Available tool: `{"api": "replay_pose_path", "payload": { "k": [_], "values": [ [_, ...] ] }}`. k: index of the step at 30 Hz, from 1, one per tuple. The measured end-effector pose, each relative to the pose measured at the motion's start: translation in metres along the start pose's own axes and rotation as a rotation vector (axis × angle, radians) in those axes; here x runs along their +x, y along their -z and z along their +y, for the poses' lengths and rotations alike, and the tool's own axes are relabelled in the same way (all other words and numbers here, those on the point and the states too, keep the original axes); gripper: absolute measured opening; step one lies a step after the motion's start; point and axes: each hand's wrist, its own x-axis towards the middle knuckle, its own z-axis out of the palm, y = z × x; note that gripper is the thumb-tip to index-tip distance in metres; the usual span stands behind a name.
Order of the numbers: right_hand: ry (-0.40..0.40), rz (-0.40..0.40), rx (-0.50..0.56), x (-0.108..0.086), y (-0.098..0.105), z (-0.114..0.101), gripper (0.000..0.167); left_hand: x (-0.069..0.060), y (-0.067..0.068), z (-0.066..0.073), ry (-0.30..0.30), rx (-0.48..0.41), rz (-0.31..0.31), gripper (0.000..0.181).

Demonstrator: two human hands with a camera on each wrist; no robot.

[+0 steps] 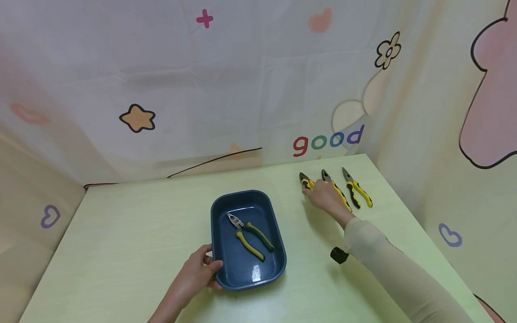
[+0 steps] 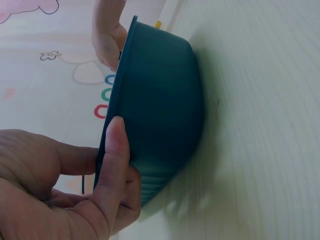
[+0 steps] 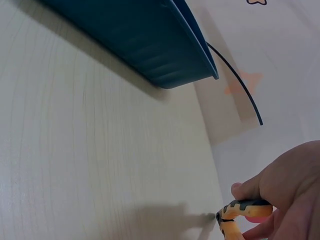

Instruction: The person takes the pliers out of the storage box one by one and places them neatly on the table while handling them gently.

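Note:
My left hand pinches the left rim of a dark blue rectangular tray, thumb on the near side of the rim and fingers along the outer wall in the left wrist view. Inside the tray lie pliers with green and yellow handles, jaws toward the far left. At the far right of the table, my right hand grips the leftmost of three yellow-and-black pliers. Its head shows beyond the fingers. The middle pliers lie partly behind this hand; the long-nose pliers lie to its right.
A small black object shows beside the right sleeve. The pale table meets a printed curtain at the back and sides.

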Motion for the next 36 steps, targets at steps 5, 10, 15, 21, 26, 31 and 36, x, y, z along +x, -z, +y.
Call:
{"api": "replay_pose_path", "payload": {
  "k": [5, 10, 15, 21, 26, 31, 36],
  "values": [
    [-0.003, -0.005, -0.002, 0.0012, -0.0011, 0.0004, 0.046, 0.0002, -0.0002, 0.0004, 0.000, -0.005, -0.005, 0.052],
    [0.009, -0.010, -0.008, 0.0035, -0.0011, 0.0014, 0.046, -0.0002, -0.0001, 0.0007, 0.003, -0.010, -0.006, 0.052],
    [0.018, -0.023, -0.004, 0.0037, 0.0008, 0.0009, 0.045, -0.0004, -0.0004, 0.0005, 0.003, -0.016, -0.006, 0.052],
    [0.012, -0.035, -0.030, 0.0044, -0.0004, -0.0002, 0.051, -0.0011, -0.0005, 0.0007, 0.001, -0.020, -0.009, 0.053],
    [-0.015, -0.028, -0.074, 0.0039, -0.0036, -0.0030, 0.058, -0.0007, -0.0002, 0.0002, 0.010, -0.016, -0.008, 0.053],
    [-0.031, -0.023, -0.074, 0.0037, -0.0037, -0.0054, 0.058, -0.0004, 0.0002, 0.0000, 0.013, -0.009, -0.007, 0.054],
    [-0.025, -0.027, -0.083, 0.0026, -0.0032, -0.0072, 0.057, 0.0001, -0.0002, -0.0002, 0.017, -0.011, -0.006, 0.054]
  ]
}}
